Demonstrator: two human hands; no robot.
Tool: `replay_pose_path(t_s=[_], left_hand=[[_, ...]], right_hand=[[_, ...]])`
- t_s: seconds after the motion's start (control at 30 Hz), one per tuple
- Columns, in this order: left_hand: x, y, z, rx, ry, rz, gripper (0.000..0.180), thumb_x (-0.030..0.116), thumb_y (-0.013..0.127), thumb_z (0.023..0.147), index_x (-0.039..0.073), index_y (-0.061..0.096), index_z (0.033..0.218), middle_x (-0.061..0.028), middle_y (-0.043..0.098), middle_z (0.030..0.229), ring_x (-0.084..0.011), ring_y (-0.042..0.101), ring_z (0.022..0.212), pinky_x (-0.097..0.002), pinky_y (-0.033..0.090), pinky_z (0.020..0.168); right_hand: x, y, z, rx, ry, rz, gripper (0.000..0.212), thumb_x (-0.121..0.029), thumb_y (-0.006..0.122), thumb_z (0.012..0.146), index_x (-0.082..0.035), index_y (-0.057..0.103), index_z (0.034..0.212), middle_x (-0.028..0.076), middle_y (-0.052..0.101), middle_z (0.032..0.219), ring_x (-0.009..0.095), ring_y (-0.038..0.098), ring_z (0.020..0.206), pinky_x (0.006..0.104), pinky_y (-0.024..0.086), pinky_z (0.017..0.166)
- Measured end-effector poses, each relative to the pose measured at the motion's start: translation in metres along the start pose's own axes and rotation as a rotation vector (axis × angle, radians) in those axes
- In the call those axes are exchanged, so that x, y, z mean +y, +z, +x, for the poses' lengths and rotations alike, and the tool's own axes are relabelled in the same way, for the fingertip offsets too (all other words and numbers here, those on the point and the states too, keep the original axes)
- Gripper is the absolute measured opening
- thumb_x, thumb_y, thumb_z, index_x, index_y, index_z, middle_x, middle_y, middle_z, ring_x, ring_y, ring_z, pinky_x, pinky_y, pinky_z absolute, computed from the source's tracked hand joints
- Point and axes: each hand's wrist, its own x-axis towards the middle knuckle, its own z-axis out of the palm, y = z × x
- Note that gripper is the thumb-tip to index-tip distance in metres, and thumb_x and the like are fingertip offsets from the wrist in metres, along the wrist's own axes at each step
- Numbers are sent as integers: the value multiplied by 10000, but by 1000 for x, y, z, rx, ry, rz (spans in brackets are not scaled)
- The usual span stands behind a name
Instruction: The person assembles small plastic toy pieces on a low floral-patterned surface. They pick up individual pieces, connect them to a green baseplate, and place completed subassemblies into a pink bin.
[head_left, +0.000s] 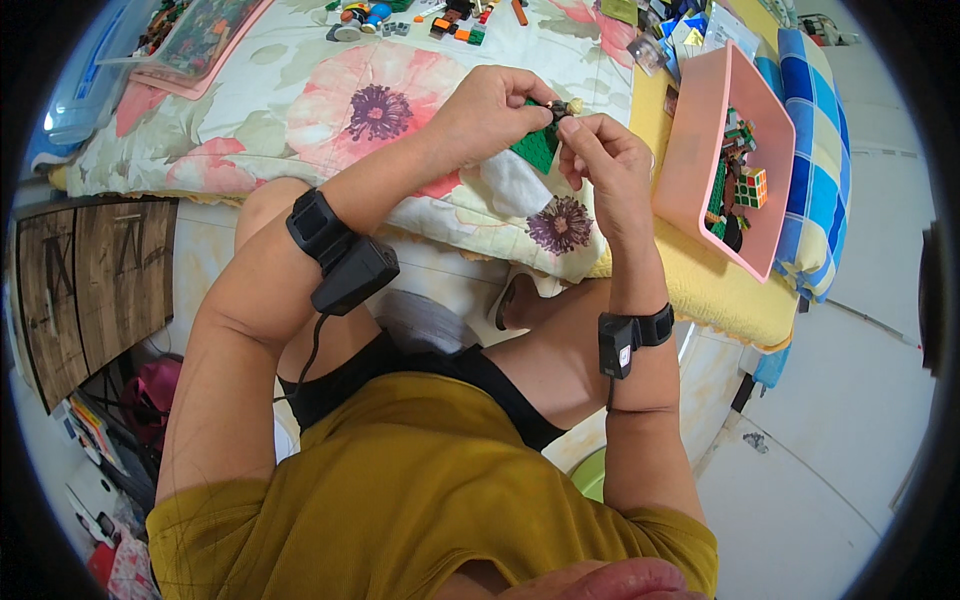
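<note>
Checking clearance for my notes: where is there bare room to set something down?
The widest bare patch of floral cover lies between the plastic containers, the loose bricks and the left hand. A smaller one is the yellow cloth on the near side of the pink bin. Crowded: the far edge, and around the green plate by the right hand.

Right of the flowered bedspread [325, 95] runs a yellow quilted cover [725, 300]; farther right of the bedspread, a blue checked cushion [818, 170]; below its left end in view, a wood-grained cabinet [95, 275]; lower still from that end, a magenta bag [155, 395]; well below its right part, a partly hidden green basin [591, 475].
</note>
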Motion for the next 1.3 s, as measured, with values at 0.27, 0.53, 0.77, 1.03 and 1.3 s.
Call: replay_pose_path(t_s=[0.27, 0.53, 0.77, 1.03, 1.3], left_hand=[[3, 9, -8, 80, 126, 109, 224, 89, 626, 818, -51, 689, 981, -66, 670, 740, -89, 584, 665, -268, 484, 623], [23, -11, -7, -153, 17, -99, 363, 66, 549, 866, -15, 629, 1210, -80, 686, 962, -86, 656, 810, -233, 587, 658], [27, -6, -9, -165, 46, -73, 455, 7, 496, 838, -9, 566, 1287, -107, 646, 1099, -145, 679, 878, -281, 628, 696], [23, -1, -10, -188, 96, -79, 489, -16, 490, 835, -4, 533, 1322, -97, 646, 1124, -131, 651, 948, -278, 602, 770], [14, 1, -7, -180, 101, -11, 501, -47, 499, 820, 1, 540, 1317, -97, 652, 1128, -120, 631, 992, -269, 536, 882]], right_hand=[[5, 6, 0, 139, -241, -154, 256, -106, 741, 860, 38, 638, 1045, 46, 645, 766, 91, 604, 667, 221, 475, 552], [-5, -12, 1, -3, -60, 278, 154, -129, 615, 922, 18, 598, 963, 111, 668, 817, 175, 640, 682, 284, 516, 592], [-3, -13, 1, -34, 22, 563, 164, -146, 616, 899, 11, 599, 941, 115, 641, 806, 175, 592, 658, 284, 454, 558], [3, -3, -2, 174, -263, 43, 149, -98, 695, 871, 26, 638, 929, 51, 643, 779, 98, 606, 652, 227, 464, 532], [21, 11, 5, 304, -539, -213, 133, -37, 716, 833, 31, 629, 906, 37, 638, 759, 72, 586, 649, 219, 491, 580]])
